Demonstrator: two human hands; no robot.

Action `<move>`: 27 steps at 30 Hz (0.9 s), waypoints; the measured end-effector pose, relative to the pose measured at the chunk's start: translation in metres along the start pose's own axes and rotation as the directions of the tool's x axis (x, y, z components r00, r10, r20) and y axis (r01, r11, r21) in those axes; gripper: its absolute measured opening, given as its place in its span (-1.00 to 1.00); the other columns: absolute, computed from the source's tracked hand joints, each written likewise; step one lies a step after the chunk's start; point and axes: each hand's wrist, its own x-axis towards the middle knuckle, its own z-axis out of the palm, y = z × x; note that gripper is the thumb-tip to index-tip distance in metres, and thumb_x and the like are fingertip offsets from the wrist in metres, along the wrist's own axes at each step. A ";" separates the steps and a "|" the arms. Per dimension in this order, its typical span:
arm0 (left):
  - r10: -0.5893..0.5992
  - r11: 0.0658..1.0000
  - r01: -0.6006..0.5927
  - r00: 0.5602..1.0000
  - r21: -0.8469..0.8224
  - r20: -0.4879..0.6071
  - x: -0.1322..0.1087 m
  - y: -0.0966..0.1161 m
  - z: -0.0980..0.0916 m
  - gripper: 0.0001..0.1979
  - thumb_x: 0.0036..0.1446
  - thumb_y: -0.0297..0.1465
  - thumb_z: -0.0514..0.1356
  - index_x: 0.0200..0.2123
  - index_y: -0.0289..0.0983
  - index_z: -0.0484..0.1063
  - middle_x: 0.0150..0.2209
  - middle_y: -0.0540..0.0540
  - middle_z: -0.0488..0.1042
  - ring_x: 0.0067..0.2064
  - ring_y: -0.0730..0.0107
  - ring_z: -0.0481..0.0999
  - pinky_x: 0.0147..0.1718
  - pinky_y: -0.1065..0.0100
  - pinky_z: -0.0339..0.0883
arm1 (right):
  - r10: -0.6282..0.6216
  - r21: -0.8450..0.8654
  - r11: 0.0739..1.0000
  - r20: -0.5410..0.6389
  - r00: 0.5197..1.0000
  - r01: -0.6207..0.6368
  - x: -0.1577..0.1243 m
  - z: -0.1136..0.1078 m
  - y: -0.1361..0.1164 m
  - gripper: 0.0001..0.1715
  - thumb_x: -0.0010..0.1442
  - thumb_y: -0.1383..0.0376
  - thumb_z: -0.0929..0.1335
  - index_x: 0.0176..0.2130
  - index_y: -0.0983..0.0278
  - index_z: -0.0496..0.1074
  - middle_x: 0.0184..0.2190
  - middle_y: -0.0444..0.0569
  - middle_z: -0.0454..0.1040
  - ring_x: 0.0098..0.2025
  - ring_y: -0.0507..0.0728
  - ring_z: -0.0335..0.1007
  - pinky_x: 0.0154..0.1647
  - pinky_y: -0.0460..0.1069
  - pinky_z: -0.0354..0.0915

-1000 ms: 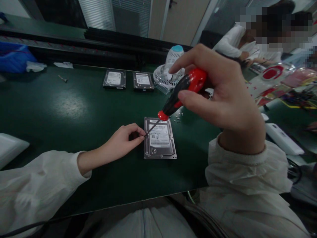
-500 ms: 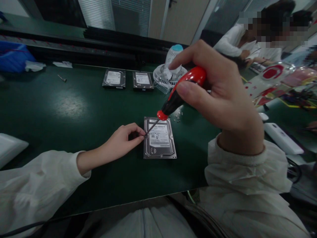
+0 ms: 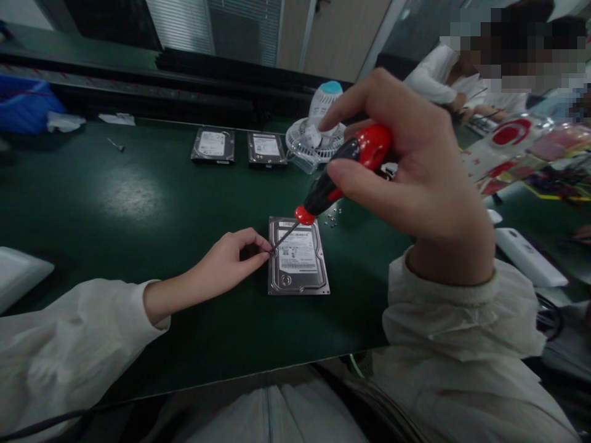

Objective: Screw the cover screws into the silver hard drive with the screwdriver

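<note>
A hard drive (image 3: 299, 284) lies flat on the green table, its white label (image 3: 295, 249) facing up. My right hand (image 3: 406, 166) grips the red and black handle of a screwdriver (image 3: 330, 184). The screwdriver slants down to the left, and its tip meets the drive's left edge. There, thumb and forefinger of my left hand (image 3: 231, 261) are pinched together right at the tip. What lies between those fingertips is too small to make out. Several small screws (image 3: 332, 217) are scattered just beyond the drive's far right corner, partly behind the screwdriver and my right hand.
Two more hard drives, a left one (image 3: 213, 146) and a right one (image 3: 266, 150), lie farther back. Beside them stands a small white fan (image 3: 325, 111). A blue bin (image 3: 28, 107) is at the far left, a white device (image 3: 529, 255) at the right. Co-workers (image 3: 434, 74) sit at upper right.
The screwdriver's handle has turned about its own length, and my right hand has shifted slightly to the right with it. My left hand and the hard drive keep their places.
</note>
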 end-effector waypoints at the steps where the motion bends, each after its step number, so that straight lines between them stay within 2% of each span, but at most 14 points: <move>1: 0.003 1.000 -0.003 1.000 0.005 -0.005 0.000 0.000 0.000 -0.87 0.28 -0.32 0.23 -0.19 -0.21 0.55 -0.21 -0.03 0.57 -0.18 0.26 0.55 -0.16 0.19 0.40 | 0.001 0.031 1.000 0.020 1.000 -0.001 0.000 -0.001 0.000 -0.57 0.17 0.26 0.36 -0.01 0.47 0.45 -0.16 0.01 0.38 -0.31 0.05 0.15 -0.23 0.04 0.10; 4: -0.003 1.000 0.003 1.000 0.010 -0.009 0.000 0.000 0.000 -0.87 0.28 -0.31 0.23 -0.18 -0.21 0.55 -0.20 -0.03 0.57 -0.16 0.25 0.55 -0.13 0.17 0.39 | 0.010 0.061 0.998 0.034 0.999 -0.012 0.000 -0.002 -0.001 -0.58 0.20 0.22 0.33 0.00 0.41 0.42 -0.12 0.04 0.39 -0.30 0.08 0.16 -0.20 0.06 0.13; 7: -0.009 1.000 0.009 1.000 0.003 -0.004 0.000 0.001 -0.001 -0.86 0.27 -0.31 0.22 -0.18 -0.21 0.55 -0.21 -0.03 0.57 -0.18 0.25 0.54 -0.15 0.17 0.39 | 0.033 -0.020 0.999 0.002 0.999 -0.033 0.000 -0.002 -0.002 -0.73 0.30 0.18 0.33 -0.09 0.31 0.44 -0.15 -0.02 0.42 -0.27 0.08 0.21 -0.11 0.04 0.17; 9: -0.008 1.000 0.008 1.000 0.001 -0.005 0.000 0.001 -0.001 -0.86 0.27 -0.31 0.23 -0.19 -0.21 0.55 -0.22 -0.03 0.57 -0.19 0.25 0.54 -0.16 0.18 0.39 | 0.039 -0.034 0.999 -0.001 0.999 -0.039 0.000 -0.003 -0.002 -0.79 0.27 0.20 0.35 -0.13 0.25 0.41 -0.17 -0.05 0.43 -0.26 0.08 0.23 -0.10 0.04 0.18; 13: -0.014 1.000 0.014 1.000 -0.006 -0.006 -0.001 0.002 -0.002 -0.85 0.27 -0.29 0.23 -0.19 -0.21 0.55 -0.21 -0.03 0.57 -0.19 0.25 0.54 -0.16 0.18 0.40 | 0.029 0.075 0.997 0.056 0.998 -0.033 0.000 -0.004 0.000 -0.65 0.14 0.23 0.37 -0.06 0.25 0.35 -0.08 -0.03 0.38 -0.32 0.06 0.20 -0.20 0.05 0.17; 17: -0.021 1.000 0.021 1.000 -0.007 -0.003 -0.001 0.004 -0.001 -0.86 0.26 -0.30 0.23 -0.20 -0.22 0.55 -0.21 -0.04 0.58 -0.17 0.23 0.56 -0.15 0.18 0.41 | 0.038 -0.023 0.999 -0.006 0.999 -0.038 0.000 -0.001 0.000 -0.62 0.30 0.06 0.33 -0.07 0.31 0.39 -0.11 0.00 0.41 -0.24 0.09 0.25 -0.10 0.04 0.18; 20: -0.021 1.000 0.021 1.000 -0.018 -0.003 0.000 0.004 -0.001 -0.86 0.26 -0.30 0.23 -0.21 -0.22 0.54 -0.22 -0.05 0.57 -0.19 0.24 0.55 -0.18 0.19 0.41 | 0.062 -0.010 0.998 -0.011 0.998 -0.063 0.001 0.000 0.000 -0.71 0.23 0.16 0.39 -0.11 0.27 0.35 -0.09 -0.03 0.40 -0.31 0.04 0.24 -0.21 0.02 0.15; 23: -0.014 1.000 0.014 1.000 -0.024 -0.006 0.000 0.001 -0.001 -0.86 0.26 -0.29 0.23 -0.20 -0.21 0.54 -0.20 -0.05 0.57 -0.18 0.24 0.55 -0.17 0.18 0.42 | 0.056 0.123 0.991 0.028 0.998 -0.059 0.001 -0.001 0.000 -0.63 0.09 0.28 0.41 -0.11 0.22 0.25 -0.06 -0.03 0.33 -0.40 0.00 0.16 -0.38 0.02 0.06; 27: -0.016 1.000 0.016 1.000 -0.025 0.000 0.000 0.000 -0.001 -0.85 0.27 -0.27 0.23 -0.19 -0.20 0.54 -0.20 -0.05 0.57 -0.15 0.22 0.56 -0.16 0.18 0.43 | 0.077 0.117 0.990 -0.010 0.997 -0.075 0.001 0.001 -0.003 -0.68 0.12 0.30 0.41 -0.14 0.21 0.25 -0.12 -0.04 0.30 -0.35 0.02 0.13 -0.44 -0.01 0.04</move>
